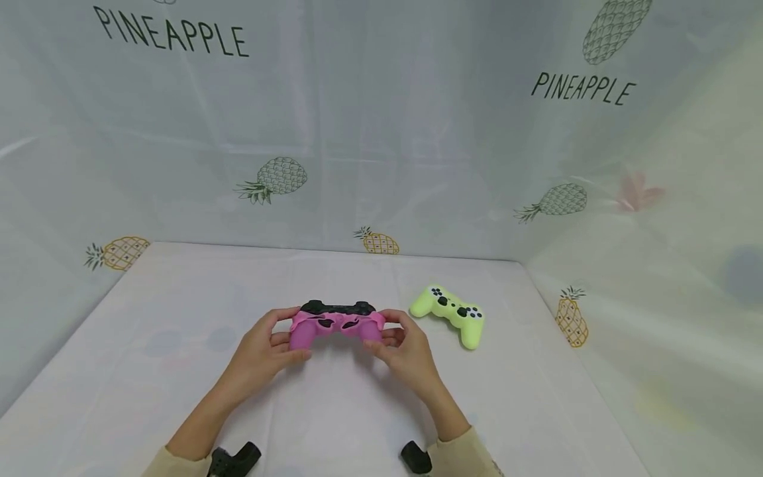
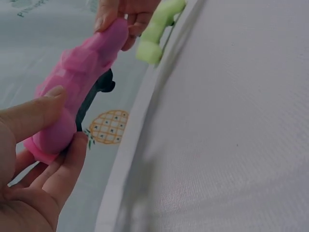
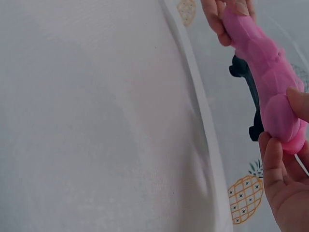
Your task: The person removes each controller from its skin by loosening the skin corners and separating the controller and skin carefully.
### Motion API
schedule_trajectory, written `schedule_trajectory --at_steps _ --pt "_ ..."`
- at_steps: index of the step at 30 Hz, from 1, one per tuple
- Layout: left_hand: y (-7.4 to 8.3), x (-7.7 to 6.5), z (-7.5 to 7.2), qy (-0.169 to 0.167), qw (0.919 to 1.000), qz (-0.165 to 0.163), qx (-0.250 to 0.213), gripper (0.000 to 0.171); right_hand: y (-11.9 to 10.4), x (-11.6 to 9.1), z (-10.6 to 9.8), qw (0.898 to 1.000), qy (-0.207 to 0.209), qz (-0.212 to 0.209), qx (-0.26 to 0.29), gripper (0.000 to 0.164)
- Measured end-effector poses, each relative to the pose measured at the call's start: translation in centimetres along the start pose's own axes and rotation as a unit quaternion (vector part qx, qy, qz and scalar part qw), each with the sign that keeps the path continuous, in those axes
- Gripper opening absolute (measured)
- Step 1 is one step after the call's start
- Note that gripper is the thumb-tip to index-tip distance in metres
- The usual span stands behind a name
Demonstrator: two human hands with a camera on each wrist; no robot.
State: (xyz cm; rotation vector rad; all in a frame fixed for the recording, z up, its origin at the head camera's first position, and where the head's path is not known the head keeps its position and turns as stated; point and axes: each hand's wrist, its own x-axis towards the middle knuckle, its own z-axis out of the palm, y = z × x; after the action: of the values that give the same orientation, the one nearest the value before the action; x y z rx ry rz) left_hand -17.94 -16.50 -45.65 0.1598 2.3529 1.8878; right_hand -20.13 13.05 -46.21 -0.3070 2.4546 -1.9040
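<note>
A game controller (image 1: 338, 324) in a pink silicone cover is held up between both hands, above the white table. Its black upper edge shows at the far side, and small black patches appear through openings in the pink. The left hand (image 1: 262, 354) grips the left handle, thumb on the near face, fingers behind. On the other side, the right hand (image 1: 408, 354) grips the right handle in a similar way. Both wrist views show the cover's smooth pink side (image 2: 77, 72), with the black part (image 3: 248, 92) jutting out beyond it. Most of the controller's buttons are hidden.
To the right of the hands, a lime-green game controller (image 1: 451, 311) with black buttons lies on the white tabletop (image 1: 334, 424). Behind and beside the table hangs a pale curtain (image 1: 387, 132) printed with pineapples. Black straps or devices (image 1: 235, 460) sit at the wrists.
</note>
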Motion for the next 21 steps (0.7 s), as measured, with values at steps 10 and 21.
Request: schedule_trajectory --at_steps 10,21 --pt "-0.18 -0.26 -0.58 -0.017 0.9998 -0.004 0.011 0.078 -0.28 -0.54 -0.5 0.997 -0.054 -0.036 -0.031 0.077" --pt "-0.47 -0.18 -0.55 -0.077 0.9966 0.009 0.027 0.084 0.14 -0.53 -1.01 0.996 -0.062 -0.017 -0.058 0.066"
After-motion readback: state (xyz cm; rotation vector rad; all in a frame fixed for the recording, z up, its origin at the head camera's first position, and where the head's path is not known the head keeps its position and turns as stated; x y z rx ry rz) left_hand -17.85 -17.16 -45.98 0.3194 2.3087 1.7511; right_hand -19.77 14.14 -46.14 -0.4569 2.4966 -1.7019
